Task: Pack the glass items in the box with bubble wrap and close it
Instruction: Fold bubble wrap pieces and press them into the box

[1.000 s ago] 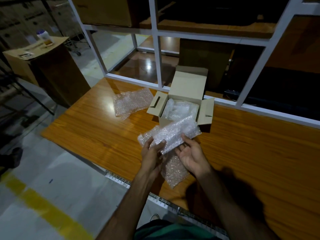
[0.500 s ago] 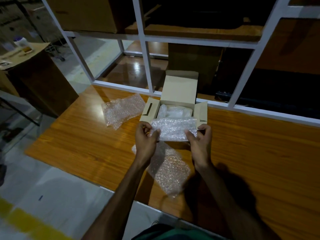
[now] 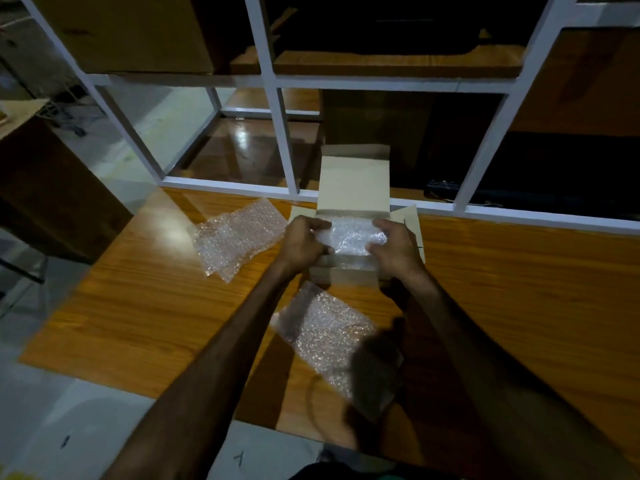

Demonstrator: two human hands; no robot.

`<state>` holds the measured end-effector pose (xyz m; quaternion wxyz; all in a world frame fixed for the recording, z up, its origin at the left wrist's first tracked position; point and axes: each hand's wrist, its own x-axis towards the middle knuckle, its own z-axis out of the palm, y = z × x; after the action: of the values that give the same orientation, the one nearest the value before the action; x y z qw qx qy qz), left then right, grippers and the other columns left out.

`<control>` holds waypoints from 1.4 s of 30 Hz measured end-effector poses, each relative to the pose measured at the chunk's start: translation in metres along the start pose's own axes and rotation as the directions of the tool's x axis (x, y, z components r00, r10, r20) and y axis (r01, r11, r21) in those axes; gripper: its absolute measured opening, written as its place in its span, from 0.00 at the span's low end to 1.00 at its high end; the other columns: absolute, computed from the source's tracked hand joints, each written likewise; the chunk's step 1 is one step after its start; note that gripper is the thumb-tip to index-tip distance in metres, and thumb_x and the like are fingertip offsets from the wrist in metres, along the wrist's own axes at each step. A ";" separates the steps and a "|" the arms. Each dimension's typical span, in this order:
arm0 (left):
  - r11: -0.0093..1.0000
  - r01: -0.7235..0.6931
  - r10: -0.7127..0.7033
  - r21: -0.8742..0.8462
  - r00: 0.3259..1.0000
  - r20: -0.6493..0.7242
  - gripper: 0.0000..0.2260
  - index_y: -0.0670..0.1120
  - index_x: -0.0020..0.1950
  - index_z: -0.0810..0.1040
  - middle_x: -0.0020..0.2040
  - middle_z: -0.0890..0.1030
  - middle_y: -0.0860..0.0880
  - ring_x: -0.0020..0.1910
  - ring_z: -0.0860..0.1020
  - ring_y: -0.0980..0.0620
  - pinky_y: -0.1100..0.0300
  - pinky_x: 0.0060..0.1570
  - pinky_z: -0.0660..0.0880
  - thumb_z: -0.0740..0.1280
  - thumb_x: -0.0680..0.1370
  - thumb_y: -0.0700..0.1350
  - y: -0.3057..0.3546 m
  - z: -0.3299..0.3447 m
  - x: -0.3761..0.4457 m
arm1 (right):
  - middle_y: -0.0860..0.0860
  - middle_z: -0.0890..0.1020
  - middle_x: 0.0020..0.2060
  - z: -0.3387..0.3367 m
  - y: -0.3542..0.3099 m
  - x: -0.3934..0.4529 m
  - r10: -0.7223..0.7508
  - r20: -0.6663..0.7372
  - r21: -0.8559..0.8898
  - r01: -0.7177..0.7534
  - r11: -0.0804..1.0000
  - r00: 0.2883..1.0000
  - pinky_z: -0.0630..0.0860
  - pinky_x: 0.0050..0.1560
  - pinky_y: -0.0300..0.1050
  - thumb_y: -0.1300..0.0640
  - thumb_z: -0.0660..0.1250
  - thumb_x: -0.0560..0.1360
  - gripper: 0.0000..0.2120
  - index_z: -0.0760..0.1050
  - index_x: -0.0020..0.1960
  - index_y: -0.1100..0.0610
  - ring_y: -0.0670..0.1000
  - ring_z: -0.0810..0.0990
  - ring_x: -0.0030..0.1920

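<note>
Clear bubbled wrap (image 3: 353,237), beige box (image 3: 353,183), orange wood-grain table (image 3: 519,271), white frame (image 3: 277,133).

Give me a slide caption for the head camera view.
Both hands, left hand and right hand, press bubble wrap into the open box.

Contents of box (image 3: 346,277) concealed beneath bubble wrap (image 3: 356,235); glass items not discernible. Side flaps largely covered by left hand (image 3: 306,242) at 9 o'clock and right hand (image 3: 394,249) at 3 o'clock. Fingertips blurred. Forearms cut off at bottom edge.
</note>
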<state>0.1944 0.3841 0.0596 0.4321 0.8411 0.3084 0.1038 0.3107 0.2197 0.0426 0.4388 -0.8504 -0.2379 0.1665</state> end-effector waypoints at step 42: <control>0.404 -0.268 -0.045 0.874 0.949 0.312 0.23 0.55 0.78 0.69 0.74 0.70 0.40 0.74 0.66 0.36 0.35 0.71 0.62 0.64 0.83 0.55 0.002 0.031 0.087 | 0.53 0.80 0.58 0.006 0.014 0.101 -0.283 0.491 -0.774 0.562 0.292 0.824 0.61 0.70 0.61 0.56 0.62 0.82 0.10 0.78 0.61 0.55 0.57 0.80 0.60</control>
<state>0.2768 0.4158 0.0346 -0.0614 0.9641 0.1913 -0.1737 0.3950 0.2720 0.0201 -0.0913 -0.8227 -0.5611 -0.0001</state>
